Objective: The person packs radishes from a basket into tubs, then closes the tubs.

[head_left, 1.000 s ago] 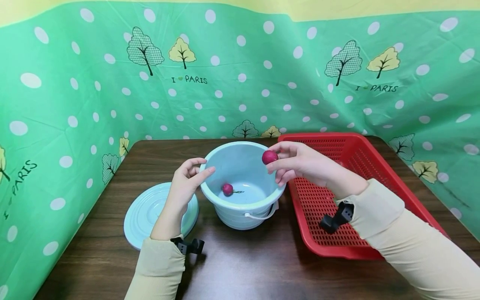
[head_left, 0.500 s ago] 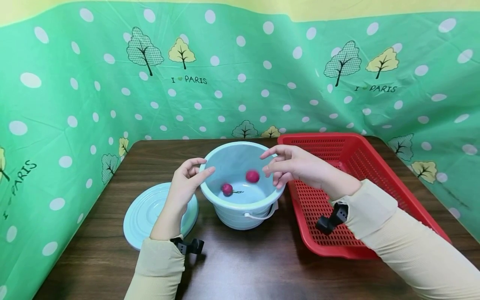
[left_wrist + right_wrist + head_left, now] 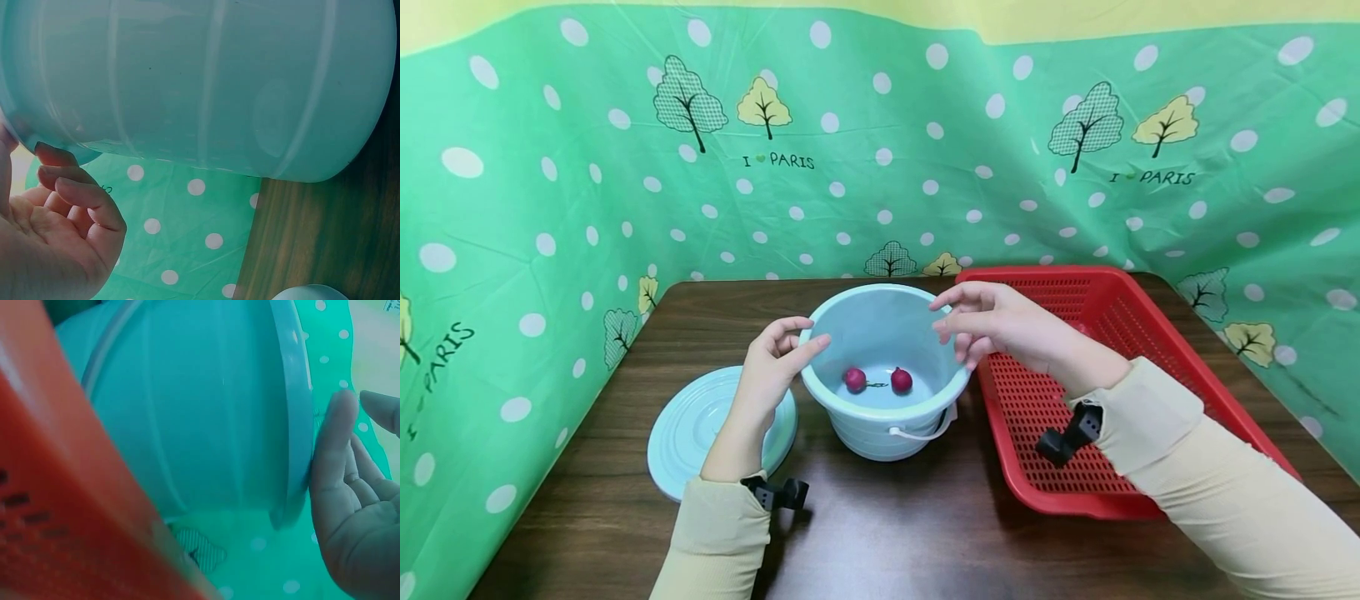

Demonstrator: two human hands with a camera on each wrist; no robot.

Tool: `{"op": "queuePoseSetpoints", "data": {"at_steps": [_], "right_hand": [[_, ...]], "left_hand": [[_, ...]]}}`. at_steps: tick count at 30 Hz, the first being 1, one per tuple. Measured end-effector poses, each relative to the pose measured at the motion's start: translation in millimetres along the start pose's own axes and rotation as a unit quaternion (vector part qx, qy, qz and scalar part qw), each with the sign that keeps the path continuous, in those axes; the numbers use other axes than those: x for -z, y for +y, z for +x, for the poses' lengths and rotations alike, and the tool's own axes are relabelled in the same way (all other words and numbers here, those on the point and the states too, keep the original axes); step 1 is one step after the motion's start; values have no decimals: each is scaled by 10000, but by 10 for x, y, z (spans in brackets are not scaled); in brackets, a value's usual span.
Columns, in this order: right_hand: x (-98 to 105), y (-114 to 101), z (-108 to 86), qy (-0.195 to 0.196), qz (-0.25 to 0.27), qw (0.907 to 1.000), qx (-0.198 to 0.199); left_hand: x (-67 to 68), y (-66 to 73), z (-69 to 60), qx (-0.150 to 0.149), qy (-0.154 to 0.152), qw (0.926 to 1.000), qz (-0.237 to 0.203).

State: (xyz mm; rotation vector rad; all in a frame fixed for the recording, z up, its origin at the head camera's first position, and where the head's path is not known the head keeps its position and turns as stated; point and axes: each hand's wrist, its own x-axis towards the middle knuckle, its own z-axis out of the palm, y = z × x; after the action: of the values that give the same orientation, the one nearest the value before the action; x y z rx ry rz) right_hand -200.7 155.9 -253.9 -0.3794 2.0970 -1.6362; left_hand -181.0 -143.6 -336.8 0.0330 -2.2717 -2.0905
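Note:
A light blue bucket point(image 3: 880, 435) stands upright at the middle of the table in the head view. On its floor lie two red radishes, a left one point(image 3: 854, 380) and a right one point(image 3: 901, 381), with a thin green stem between them. My left hand point(image 3: 769, 371) grips the bucket's left rim, thumb over the edge and fingers outside, also partly seen in the left wrist view. Above the right rim hovers my right hand point(image 3: 1000, 329), fingers loosely bent and thumb apart from them, holding nothing. The right wrist view shows that hand point(image 3: 359, 506) beside the bucket's rim.
A red perforated basket point(image 3: 1026, 492) stands right of the bucket, under my right forearm, which hides part of its inside. The bucket's round blue lid point(image 3: 681, 433) lies left on the wooden table point(image 3: 887, 533). A green dotted cloth point(image 3: 880, 183) hangs behind.
My right hand has let go of a radish, which dropped into the bucket and settled beside the other one. The left hand has stayed on the rim.

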Motion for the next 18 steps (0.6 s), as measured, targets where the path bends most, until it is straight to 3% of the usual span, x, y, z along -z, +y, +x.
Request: {"op": "queuePoseSetpoints", "data": {"at_steps": [10, 18], "right_hand": [[363, 101, 59, 688, 189, 9974, 10], [738, 362, 122, 1050, 249, 9939, -229]], "left_hand": [[6, -9, 11, -39, 50, 10000, 49], [4, -16, 8, -37, -17, 10000, -26]]}}
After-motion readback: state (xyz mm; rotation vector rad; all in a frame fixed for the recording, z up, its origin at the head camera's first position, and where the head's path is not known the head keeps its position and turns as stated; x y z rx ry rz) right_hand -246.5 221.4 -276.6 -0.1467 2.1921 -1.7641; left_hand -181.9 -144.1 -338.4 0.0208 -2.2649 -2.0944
